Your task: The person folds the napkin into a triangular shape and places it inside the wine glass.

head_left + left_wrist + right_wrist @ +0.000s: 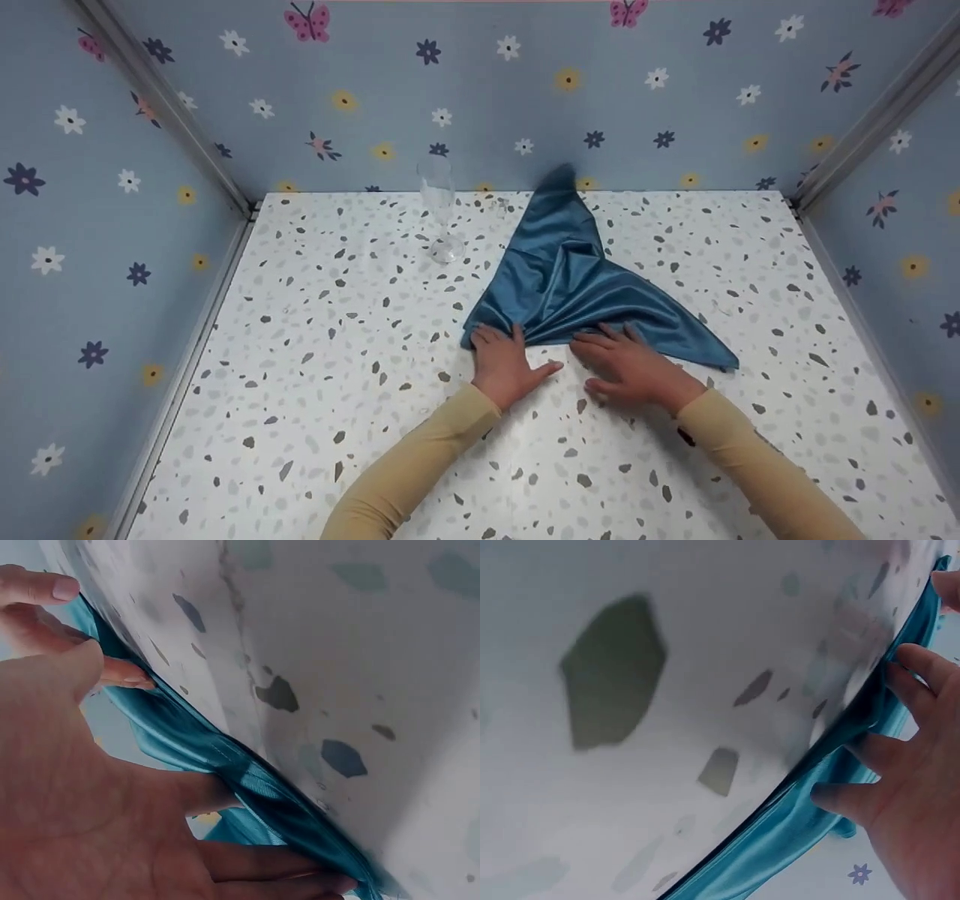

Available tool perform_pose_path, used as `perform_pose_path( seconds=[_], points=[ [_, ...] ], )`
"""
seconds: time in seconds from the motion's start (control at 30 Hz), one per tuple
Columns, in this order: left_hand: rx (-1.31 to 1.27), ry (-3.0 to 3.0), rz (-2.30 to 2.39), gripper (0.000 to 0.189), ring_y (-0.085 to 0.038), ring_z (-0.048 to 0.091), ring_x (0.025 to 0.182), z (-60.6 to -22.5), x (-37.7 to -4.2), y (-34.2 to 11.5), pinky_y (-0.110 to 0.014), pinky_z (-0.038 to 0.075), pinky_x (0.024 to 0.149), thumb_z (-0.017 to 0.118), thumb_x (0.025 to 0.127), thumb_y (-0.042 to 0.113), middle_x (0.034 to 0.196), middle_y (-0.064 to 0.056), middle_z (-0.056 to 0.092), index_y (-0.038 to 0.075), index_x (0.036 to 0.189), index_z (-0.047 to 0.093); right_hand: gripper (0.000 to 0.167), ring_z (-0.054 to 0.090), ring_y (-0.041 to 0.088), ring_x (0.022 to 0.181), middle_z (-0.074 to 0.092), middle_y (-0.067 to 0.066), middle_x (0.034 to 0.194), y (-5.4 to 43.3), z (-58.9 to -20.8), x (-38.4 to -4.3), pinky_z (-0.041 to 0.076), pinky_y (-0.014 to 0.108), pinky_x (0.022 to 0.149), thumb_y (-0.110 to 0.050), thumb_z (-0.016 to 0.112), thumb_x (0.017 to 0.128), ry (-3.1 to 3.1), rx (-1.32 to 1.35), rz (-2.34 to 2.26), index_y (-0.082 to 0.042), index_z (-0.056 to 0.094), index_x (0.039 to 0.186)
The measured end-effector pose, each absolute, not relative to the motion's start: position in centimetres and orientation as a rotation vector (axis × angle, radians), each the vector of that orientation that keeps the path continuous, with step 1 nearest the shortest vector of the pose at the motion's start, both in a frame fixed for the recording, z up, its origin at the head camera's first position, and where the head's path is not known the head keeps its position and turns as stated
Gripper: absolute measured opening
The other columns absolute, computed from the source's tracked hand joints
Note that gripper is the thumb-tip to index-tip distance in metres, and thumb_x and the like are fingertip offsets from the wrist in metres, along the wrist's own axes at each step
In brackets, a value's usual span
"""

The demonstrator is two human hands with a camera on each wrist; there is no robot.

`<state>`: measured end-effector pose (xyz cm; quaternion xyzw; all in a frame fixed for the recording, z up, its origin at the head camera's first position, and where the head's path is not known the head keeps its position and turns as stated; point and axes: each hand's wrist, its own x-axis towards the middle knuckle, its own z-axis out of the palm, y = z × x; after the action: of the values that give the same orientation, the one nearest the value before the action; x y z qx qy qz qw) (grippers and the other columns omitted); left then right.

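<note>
A shiny teal cloth (559, 277) lies on the speckled table, with one corner reaching the back wall and another pointing right. Gathered folds fan out from its near edge. My left hand (504, 367) rests its fingers on the cloth's near left corner, thumb spread to the right. Just right of it, my right hand (634, 367) touches the same near edge with extended fingers. In the left wrist view the fingers lie along the cloth's edge (255, 787). The right wrist view shows fingertips on the cloth (802, 817), not curled round it.
A clear stemmed glass (441, 210) stands upright behind and left of the cloth. Blue flowered panels (480, 90) enclose the white speckled table (337, 397) at the back and both sides.
</note>
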<state>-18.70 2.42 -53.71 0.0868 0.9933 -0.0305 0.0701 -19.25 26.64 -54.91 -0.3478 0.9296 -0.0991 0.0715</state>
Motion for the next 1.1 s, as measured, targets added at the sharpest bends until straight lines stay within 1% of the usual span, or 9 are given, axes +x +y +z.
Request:
perform_pose_path(
  seconds=[0.13, 0.27, 0.4, 0.5, 0.57, 0.67, 0.8, 0.93, 1.1],
  points=[
    [0.269, 3.014, -0.076, 0.104, -0.048, 0.036, 0.128, -54.1, -18.9, 1.4, -0.054, 0.03, 0.104, 0.022, 0.078, 0.087, 0.137, -0.038, 0.037, 0.013, 0.151, 0.031, 0.064, 0.023, 0.038, 0.14, 0.038, 0.001, 0.149, 25.7, -54.9, -18.6, 0.013, 0.066, 0.107, -0.052, 0.057, 0.091, 2.822, -1.019, -0.287, -0.022, 0.042, 0.146],
    [0.358, 3.066, 0.024, 0.098, -0.047, 0.033, 0.13, -54.8, -19.8, -0.1, -0.051, 0.027, 0.106, 0.025, 0.084, 0.081, 0.139, -0.035, 0.035, 0.01, 0.15, 0.031, 0.064, 0.023, 0.04, 0.139, 0.039, 0.005, 0.149, 24.5, -55.0, -17.9, 0.014, 0.066, 0.106, -0.052, 0.056, 0.092, 2.845, -0.972, -0.294, -0.021, 0.042, 0.146],
    [0.544, 3.034, 0.193, 0.089, -0.044, 0.017, 0.139, -54.7, -21.8, -1.7, -0.05, 0.017, 0.112, 0.028, 0.09, 0.073, 0.15, -0.03, 0.02, 0.008, 0.15, 0.031, 0.063, 0.023, 0.041, 0.138, 0.038, 0.006, 0.149, 23.6, -54.9, -17.5, 0.014, 0.067, 0.106, -0.052, 0.055, 0.093, 2.857, -0.944, -0.3, -0.02, 0.042, 0.146],
    [0.643, 2.941, 0.253, 0.083, -0.041, 0.004, 0.142, -54.5, -23.7, -2.8, -0.05, 0.007, 0.114, 0.027, 0.092, 0.07, 0.156, -0.024, 0.007, 0.011, 0.151, 0.029, 0.063, 0.021, 0.042, 0.139, 0.036, 0.006, 0.151, 22.9, -54.9, -17.3, 0.014, 0.067, 0.106, -0.051, 0.053, 0.094, 2.852, -0.947, -0.296, -0.019, 0.042, 0.146],
    [0.679, 2.891, 0.267, 0.081, -0.04, 0.002, 0.143, -54.5, -24.9, -3.4, -0.049, 0.004, 0.114, 0.026, 0.093, 0.07, 0.157, -0.022, 0.005, 0.014, 0.151, 0.029, 0.063, 0.021, 0.043, 0.139, 0.035, 0.006, 0.151, 22.4, -55.0, -17.2, 0.014, 0.067, 0.106, -0.051, 0.053, 0.094, 2.844, -0.942, -0.298, -0.019, 0.041, 0.146],
    [0.716, 2.851, 0.257, 0.079, -0.039, 0.006, 0.143, -54.8, -26.4, -3.9, -0.048, 0.006, 0.115, 0.025, 0.093, 0.07, 0.156, -0.023, 0.008, 0.016, 0.151, 0.03, 0.063, 0.02, 0.042, 0.139, 0.033, 0.005, 0.152, 22.1, -55.1, -17.1, 0.014, 0.067, 0.106, -0.052, 0.052, 0.094, 2.836, -0.918, -0.298, -0.019, 0.041, 0.146],
    [0.75, 2.822, 0.265, 0.082, -0.039, 0.013, 0.142, -55.1, -27.5, -4.2, -0.046, 0.014, 0.114, 0.029, 0.092, 0.071, 0.154, -0.026, 0.012, 0.013, 0.151, 0.029, 0.066, 0.018, 0.04, 0.14, 0.029, 0.004, 0.154, 22.0, -55.3, -17.1, 0.013, 0.065, 0.107, -0.054, 0.051, 0.094, 2.826, -0.891, -0.273, -0.02, 0.038, 0.148],
    [0.767, 2.783, 0.291, 0.088, -0.038, 0.012, 0.142, -55.2, -27.6, -4.2, -0.046, 0.018, 0.113, 0.031, 0.09, 0.073, 0.154, -0.027, 0.011, 0.01, 0.152, 0.026, 0.067, 0.016, 0.039, 0.141, 0.026, 0.003, 0.155, 22.0, -55.4, -17.0, 0.012, 0.063, 0.109, -0.055, 0.052, 0.093, 2.812, -0.871, -0.256, -0.022, 0.035, 0.149],
    [0.792, 2.772, 0.306, 0.089, -0.036, 0.012, 0.142, -55.1, -27.3, -4.0, -0.049, 0.022, 0.111, 0.033, 0.089, 0.073, 0.156, -0.023, 0.01, 0.01, 0.152, 0.025, 0.068, 0.015, 0.039, 0.141, 0.024, 0.003, 0.156, 22.1, -55.4, -16.9, 0.012, 0.062, 0.109, -0.054, 0.052, 0.093, 2.808, -0.869, -0.248, -0.022, 0.034, 0.15]
  ],
)
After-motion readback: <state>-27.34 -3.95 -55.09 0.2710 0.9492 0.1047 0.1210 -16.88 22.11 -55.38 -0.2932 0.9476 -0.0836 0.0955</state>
